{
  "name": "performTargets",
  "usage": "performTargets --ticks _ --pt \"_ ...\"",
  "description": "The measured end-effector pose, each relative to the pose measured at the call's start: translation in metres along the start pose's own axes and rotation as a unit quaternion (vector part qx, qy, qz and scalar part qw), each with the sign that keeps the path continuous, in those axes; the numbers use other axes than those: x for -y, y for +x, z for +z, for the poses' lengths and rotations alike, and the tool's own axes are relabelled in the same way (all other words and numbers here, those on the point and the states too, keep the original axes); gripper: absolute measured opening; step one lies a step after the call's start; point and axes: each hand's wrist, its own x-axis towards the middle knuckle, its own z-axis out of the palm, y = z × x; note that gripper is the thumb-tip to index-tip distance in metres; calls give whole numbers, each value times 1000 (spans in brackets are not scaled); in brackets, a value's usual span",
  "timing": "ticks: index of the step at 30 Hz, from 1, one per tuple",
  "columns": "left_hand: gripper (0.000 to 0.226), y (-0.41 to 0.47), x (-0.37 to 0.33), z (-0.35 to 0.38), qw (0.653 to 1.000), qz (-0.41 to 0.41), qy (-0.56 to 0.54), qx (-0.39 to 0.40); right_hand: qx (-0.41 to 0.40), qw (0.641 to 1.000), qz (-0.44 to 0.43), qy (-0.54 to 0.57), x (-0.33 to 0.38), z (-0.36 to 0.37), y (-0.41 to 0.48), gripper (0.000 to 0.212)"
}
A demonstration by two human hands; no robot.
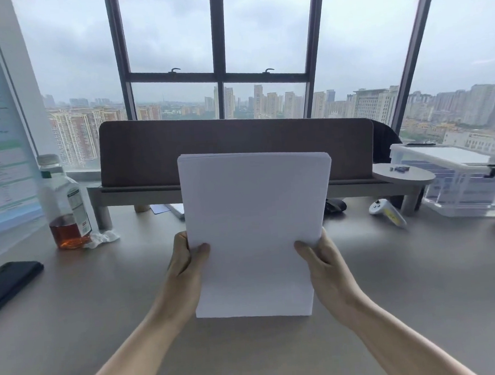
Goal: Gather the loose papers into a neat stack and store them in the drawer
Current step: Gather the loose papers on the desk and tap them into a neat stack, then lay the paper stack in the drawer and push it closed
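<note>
papers (255,230), gathered into one white stack, stand upright on their bottom edge at the centre of the desk (408,278), the blank face turned toward the person. the left hand (187,263) grips the stack's left edge at about 9 o'clock, thumb across the front and the fingers hidden behind; the right hand (321,258) does the same on the right edge at about 3 o'clock. both hands are closed on the sheets, not slack. the bottom edge looks to be touching the desk, or just above it; which one is hard to tell. the top edge shows a slight stagger of sheets toward 1 o'clock, so the squaring step seems to be in hand and not quite done.

a bottle (66,206) with amber liquid stands at 10 o'clock, a dark phone (9,281) lies at 9 o'clock, a white controller (387,211) sits at 2 o'clock, and a clear plastic box (468,177) lies beyond it, all well apart from the stack.

no drawer is in view. the next move likely calls for a tap or two on the desk to level the edges, then a firm two-handed carry toward the drawer, probably below the desk edge at 6 o'clock, with one hand freed to open it.
</note>
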Motion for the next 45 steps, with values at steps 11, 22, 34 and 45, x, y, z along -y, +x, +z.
performTargets --ticks 11,22,34,45 --pt "44 -9 -2 4 999 12 49 18 -23 998 -21 -52 -2 1 -10 20" --pt "26 -26 -108 99 987 105 -22 124 -146 986 -85 -8 111 -113 -55 22" --pt "27 -215 -110 327 920 -148 -77 355 -310 931 116 -153 149 -343 -291 21" --pt "33 -386 -6 438 800 -305 40 515 -286 795 473 -251 69 -470 -421 12"
